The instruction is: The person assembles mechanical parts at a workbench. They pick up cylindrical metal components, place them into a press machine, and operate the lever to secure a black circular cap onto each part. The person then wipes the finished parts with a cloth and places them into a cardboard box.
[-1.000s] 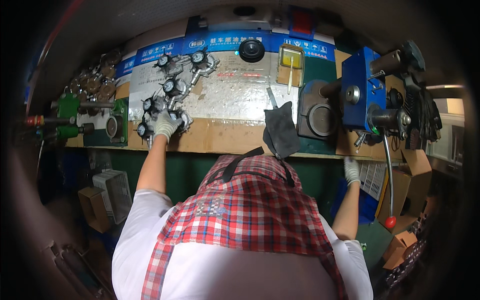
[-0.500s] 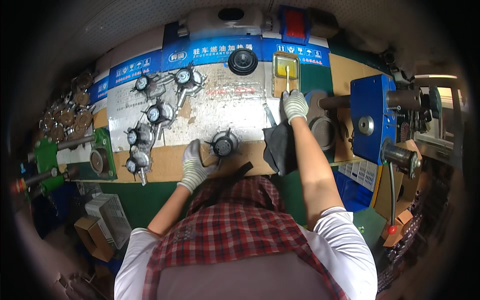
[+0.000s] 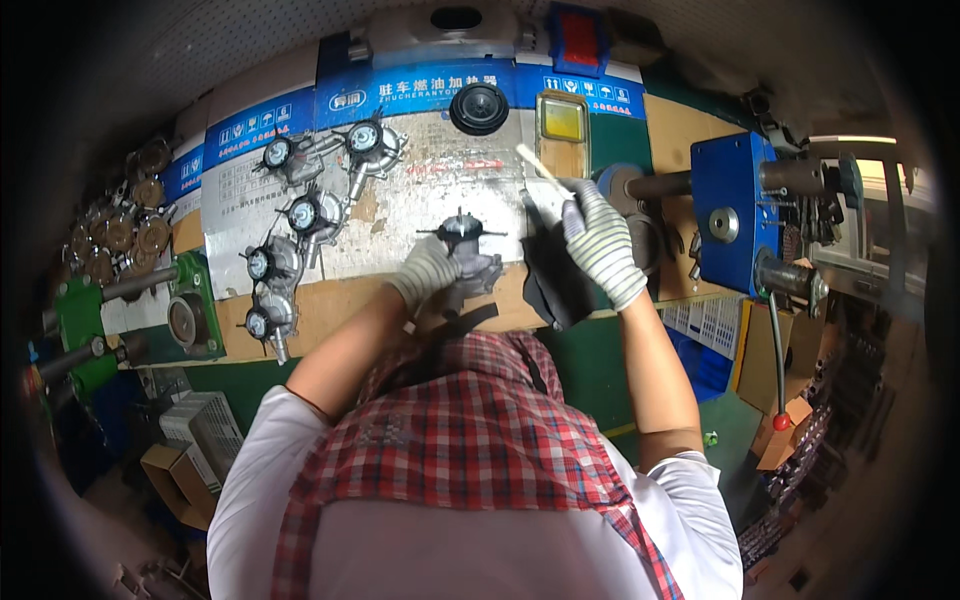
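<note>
My left hand (image 3: 430,268), in a striped glove, closes round the side of a grey metal casting (image 3: 482,272) at the front of the bench. The casting is tilted up, and its dark top wheel (image 3: 461,229) with thin prongs faces away from me. My right hand (image 3: 605,245), also gloved, grips a thin pale stick (image 3: 543,167). The stick points up and left, apart from the casting. Beyond it lies a rectangular tray (image 3: 541,122) with yellow paste inside. Beneath my right hand lies a black cloth (image 3: 556,285).
Several similar castings (image 3: 318,212) stand at the left of the cardboard-covered bench. A round black part (image 3: 479,108) lies at the back. A green press (image 3: 190,300) stands left, a blue press (image 3: 735,215) with a red-knobbed lever right. More metal parts (image 3: 120,235) are piled far left.
My right hand has lifted the stick out of the yellow tray and drawn it back toward me. My left hand has taken hold of the casting and tipped it up.
</note>
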Tool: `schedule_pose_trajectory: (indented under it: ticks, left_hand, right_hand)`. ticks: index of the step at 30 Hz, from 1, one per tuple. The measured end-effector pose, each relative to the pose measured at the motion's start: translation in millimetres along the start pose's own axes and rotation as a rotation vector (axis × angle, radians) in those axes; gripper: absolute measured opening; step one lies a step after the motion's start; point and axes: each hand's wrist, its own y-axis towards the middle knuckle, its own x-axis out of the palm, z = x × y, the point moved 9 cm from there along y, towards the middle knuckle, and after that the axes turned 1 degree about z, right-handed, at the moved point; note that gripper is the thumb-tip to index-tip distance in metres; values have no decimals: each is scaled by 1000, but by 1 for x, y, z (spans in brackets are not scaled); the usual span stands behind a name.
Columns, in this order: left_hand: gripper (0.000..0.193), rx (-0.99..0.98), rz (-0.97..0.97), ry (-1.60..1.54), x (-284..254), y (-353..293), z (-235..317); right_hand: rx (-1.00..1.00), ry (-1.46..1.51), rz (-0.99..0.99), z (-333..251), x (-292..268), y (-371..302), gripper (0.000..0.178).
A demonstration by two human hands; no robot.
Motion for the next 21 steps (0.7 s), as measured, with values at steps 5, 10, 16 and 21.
schedule_pose_trajectory:
  ticks: [5, 10, 16, 21]
  left_hand:
    - [60, -141, -9, 393, -4, -28, 51]
    - [63, -184, -47, 596, 2, -60, 113]
    - [67, -161, -13, 585, -15, -48, 89]
    - [66, -113, -20, 595, -13, -41, 99]
  right_hand:
    - [-317, -232, -133, -64, -4, -23, 27]
    - [-361, -426, -330, -88, 9, -19, 24]
    - [-318, -407, -171, -79, 9, 0, 25]
    - [-72, 41, -494, -24, 60, 6, 22]
